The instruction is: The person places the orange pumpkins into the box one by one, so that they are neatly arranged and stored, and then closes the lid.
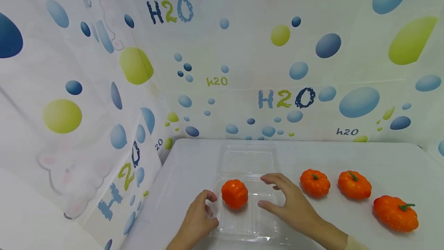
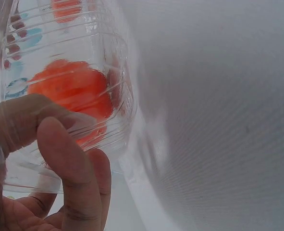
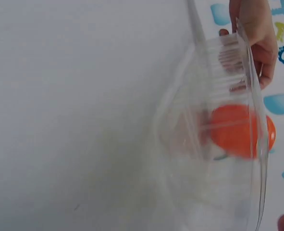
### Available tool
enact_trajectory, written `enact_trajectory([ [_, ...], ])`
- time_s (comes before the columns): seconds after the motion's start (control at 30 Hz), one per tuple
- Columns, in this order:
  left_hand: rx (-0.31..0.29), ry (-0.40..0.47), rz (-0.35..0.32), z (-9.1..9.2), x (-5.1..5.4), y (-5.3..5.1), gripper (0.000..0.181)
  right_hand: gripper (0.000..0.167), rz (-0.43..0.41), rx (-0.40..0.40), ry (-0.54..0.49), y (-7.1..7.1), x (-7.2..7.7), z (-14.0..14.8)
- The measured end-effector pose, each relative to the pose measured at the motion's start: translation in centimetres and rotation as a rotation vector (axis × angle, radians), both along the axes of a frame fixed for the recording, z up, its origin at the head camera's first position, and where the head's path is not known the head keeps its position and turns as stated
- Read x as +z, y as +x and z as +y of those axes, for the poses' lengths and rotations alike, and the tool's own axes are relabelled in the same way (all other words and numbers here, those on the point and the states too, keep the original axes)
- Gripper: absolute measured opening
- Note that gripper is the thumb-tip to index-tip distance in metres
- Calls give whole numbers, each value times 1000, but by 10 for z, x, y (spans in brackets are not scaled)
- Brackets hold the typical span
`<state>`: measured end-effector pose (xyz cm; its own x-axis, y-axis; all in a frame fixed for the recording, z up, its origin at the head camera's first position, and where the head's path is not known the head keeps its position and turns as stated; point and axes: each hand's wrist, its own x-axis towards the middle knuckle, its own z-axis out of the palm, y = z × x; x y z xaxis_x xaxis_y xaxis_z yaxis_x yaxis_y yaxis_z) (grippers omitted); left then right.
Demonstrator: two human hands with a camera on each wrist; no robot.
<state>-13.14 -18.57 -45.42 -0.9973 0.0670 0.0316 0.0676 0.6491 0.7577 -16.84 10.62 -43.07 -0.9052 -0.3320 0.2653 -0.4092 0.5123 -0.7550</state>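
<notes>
A clear plastic container (image 1: pixel 248 225) with its lid folded back lies on the white table. One orange pumpkin (image 1: pixel 234 194) sits in its left part, and shows through the ribbed wall in the left wrist view (image 2: pixel 74 91). My left hand (image 1: pixel 198 219) grips the container's left edge, its curled fingers (image 2: pixel 67 154) against the plastic. Over the container's right side is my right hand (image 1: pixel 295 205), thumb and fingers spread apart with nothing between them. At the lower right of the right wrist view, only its fingertips show.
Right of the container stand three more orange pumpkins: one nearest (image 1: pixel 315 183), one beside it (image 1: pixel 354 185) and one farther right and closer to the front (image 1: pixel 396 213). The raised clear lid (image 1: pixel 248 161) lies behind the container. A patterned white curtain (image 1: pixel 243 49) surrounds the table's back and left.
</notes>
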Motion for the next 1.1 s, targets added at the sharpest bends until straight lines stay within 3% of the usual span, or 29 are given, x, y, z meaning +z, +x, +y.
enact_trajectory([
  [0.13, -7, -25, 14, 0, 1, -2, 56, 70, 82, -71, 16, 1, -1, 23],
  [0.33, -8, -34, 28, 1, 3, -2, 55, 85, 111, -162, 52, -7, -2, 57],
  [0.6, 1, -24, 8, 2, 3, 1, 55, 111, 148, -285, 80, -21, 14, 98],
  [0.9, 16, -24, -30, 3, 4, -1, 56, 129, 126, -277, 95, -43, 32, 129],
  [1.1, 16, -11, -39, 3, 3, -2, 56, 133, 18, -243, 134, -54, 34, 135],
])
